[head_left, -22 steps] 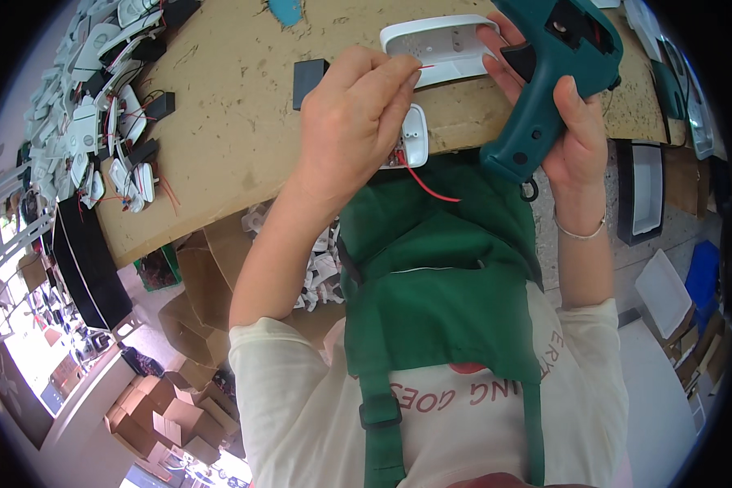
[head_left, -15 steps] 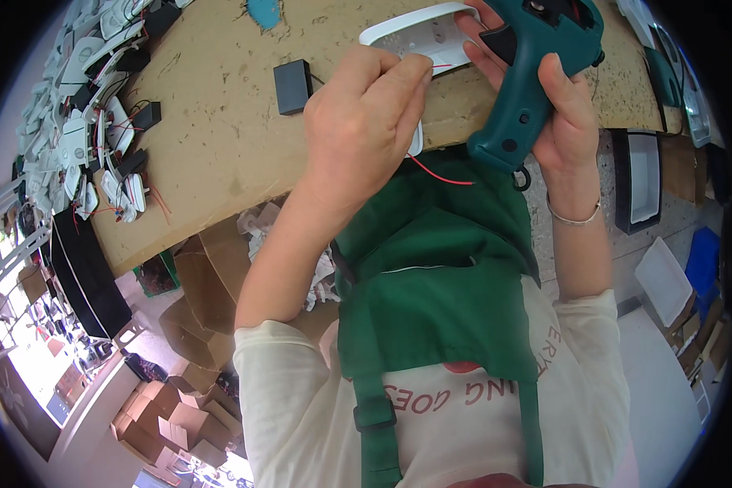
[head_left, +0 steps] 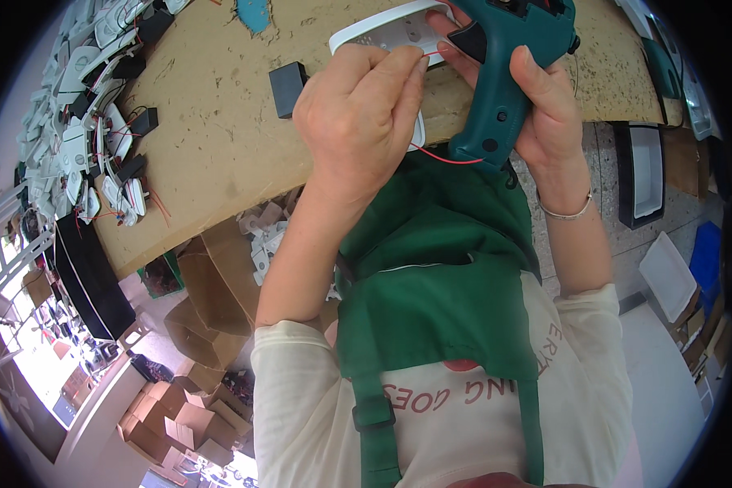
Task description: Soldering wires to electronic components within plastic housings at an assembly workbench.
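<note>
My left hand (head_left: 358, 122) is closed in a pinch on a thin red wire (head_left: 451, 161). One end of the wire sticks out past the fingertips toward the tool, and another stretch curves out below the hand. Behind the knuckles lies a white plastic housing (head_left: 374, 31), open side showing, partly hidden by my hand. My right hand (head_left: 549, 106) grips a dark green pistol-grip power tool (head_left: 492, 106) with a black trigger. Its thumb lies on the handle, while the other fingers reach behind it toward the housing. A black box (head_left: 287, 89) rests left of my left hand.
A heap of white plastic parts with wires (head_left: 81, 130) covers the worktable's (head_left: 211, 146) left side. A blue patch (head_left: 256, 15) marks the far edge. More green and clear items (head_left: 667, 77) lie at the right. Cardboard boxes (head_left: 211, 285) and a white-lined black tray (head_left: 647, 175) are lower down.
Both hands have shifted slightly left, the green tool and white housing with them. The wire tip is now closer to the trigger area, and the wire's lower end meets the tool's base in view.
</note>
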Available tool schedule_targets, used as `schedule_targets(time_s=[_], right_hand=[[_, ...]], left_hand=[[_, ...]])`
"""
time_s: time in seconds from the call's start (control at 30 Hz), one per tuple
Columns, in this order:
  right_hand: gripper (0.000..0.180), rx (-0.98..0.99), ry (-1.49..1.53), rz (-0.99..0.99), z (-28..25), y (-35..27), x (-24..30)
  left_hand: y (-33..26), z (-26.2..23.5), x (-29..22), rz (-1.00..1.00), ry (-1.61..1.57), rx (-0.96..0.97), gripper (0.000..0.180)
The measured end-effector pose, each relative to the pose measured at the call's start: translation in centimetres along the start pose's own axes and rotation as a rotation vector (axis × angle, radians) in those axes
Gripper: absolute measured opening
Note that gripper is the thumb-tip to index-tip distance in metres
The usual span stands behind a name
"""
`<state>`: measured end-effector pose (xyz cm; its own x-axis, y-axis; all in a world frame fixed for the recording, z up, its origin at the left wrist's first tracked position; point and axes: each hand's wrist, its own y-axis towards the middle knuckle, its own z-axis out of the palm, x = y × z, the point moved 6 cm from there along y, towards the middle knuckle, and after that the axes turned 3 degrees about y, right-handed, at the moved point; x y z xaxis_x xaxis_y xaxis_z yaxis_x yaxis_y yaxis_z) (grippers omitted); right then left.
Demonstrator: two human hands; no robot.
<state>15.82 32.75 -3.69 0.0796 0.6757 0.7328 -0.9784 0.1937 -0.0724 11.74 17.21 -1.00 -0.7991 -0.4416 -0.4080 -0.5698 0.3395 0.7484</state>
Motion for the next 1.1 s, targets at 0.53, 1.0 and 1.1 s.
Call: schedule_targets(time_s=[0.53,1.0,1.1], right_hand=[[0.073,0.177,-0.278,-0.222,-1.0,-1.5,3.0],[0.065,0.047,-0.562,-0.219,-5.8,-11.6,4.5],[0.054,0.002,-0.599,-0.155,-5.4,-11.3,4.0]], left_hand=[[0.5,-0.9,0.2,0.038,0.019,-0.055,0.011],[3.2,-0.1,-0.6,0.051,0.236,0.222,0.011],[2.8,0.6,-0.1,0.080,0.247,0.232,0.011]])
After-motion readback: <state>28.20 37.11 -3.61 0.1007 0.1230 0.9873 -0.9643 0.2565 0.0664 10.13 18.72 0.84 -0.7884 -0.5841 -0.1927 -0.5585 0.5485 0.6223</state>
